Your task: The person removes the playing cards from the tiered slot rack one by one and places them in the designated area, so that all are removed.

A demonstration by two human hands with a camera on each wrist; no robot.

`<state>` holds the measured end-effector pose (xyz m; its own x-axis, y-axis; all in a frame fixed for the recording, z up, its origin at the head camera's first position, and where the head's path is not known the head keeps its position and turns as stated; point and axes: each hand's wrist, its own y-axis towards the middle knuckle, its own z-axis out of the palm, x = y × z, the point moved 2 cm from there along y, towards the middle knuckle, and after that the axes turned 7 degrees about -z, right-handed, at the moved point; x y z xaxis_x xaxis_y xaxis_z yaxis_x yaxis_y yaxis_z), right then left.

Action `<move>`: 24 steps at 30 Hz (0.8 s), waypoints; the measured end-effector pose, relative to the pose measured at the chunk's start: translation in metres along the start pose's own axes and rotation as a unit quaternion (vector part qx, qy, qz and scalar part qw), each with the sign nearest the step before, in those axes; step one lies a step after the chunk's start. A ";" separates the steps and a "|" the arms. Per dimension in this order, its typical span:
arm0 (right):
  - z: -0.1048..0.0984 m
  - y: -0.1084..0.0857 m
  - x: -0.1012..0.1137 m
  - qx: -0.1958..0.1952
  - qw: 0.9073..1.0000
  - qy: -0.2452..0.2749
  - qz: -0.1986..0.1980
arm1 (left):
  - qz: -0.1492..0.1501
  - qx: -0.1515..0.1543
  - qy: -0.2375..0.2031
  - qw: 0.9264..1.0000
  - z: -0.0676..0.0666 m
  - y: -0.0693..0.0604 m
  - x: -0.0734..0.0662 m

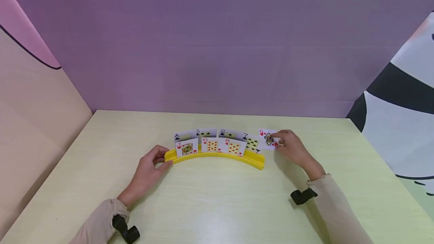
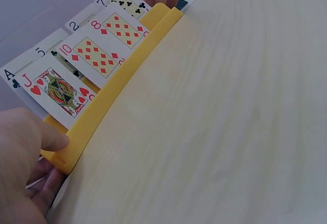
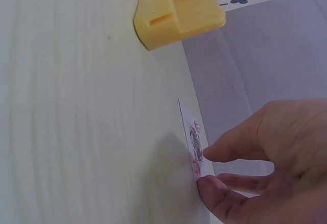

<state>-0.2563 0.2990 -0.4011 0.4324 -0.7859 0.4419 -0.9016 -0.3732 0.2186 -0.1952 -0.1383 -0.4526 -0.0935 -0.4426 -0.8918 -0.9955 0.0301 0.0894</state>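
A curved yellow card holder [image 1: 254, 158] stands on the table, with a jack of hearts [image 1: 187, 148], a 10 of diamonds [image 1: 212, 145] and an 8 of diamonds [image 1: 234, 148] in front. Behind them stand an ace, a 5, a 2 and a 7 of clubs [image 2: 121, 1]. My left hand [image 1: 151, 167] grips the holder's left end between thumb and fingers. Right of the holder, my right hand [image 1: 294, 150] has its thumb and fingers at the edge of a red-lettered face card [image 1: 268, 140], a queen by its look; the right wrist view shows the card [image 3: 194, 141] low over the table.
The pale table [image 1: 203, 206] runs back to a purple backdrop [image 1: 217, 48]. A patterned panel with black and white shapes [image 1: 400, 123] rises at the right, and a beige and pink one [image 1: 34, 104] at the left.
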 end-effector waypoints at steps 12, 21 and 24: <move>-0.015 -0.003 0.014 -0.012 1.000 0.015 0.010 | -0.004 0.002 0.002 1.000 0.000 -0.001 -0.001; -0.028 -0.003 0.035 -0.037 0.999 0.026 -0.015 | 0.006 0.002 0.001 1.000 -0.001 0.000 0.000; -0.031 -0.002 0.043 -0.043 0.998 0.028 -0.026 | 0.005 0.002 0.001 1.000 -0.001 -0.001 0.000</move>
<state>-0.2355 0.2816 -0.3558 0.4800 -0.7369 0.4760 -0.8754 -0.3670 0.3145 -0.1947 -0.1391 -0.4528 -0.1042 -0.4432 -0.8904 -0.9945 0.0382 0.0974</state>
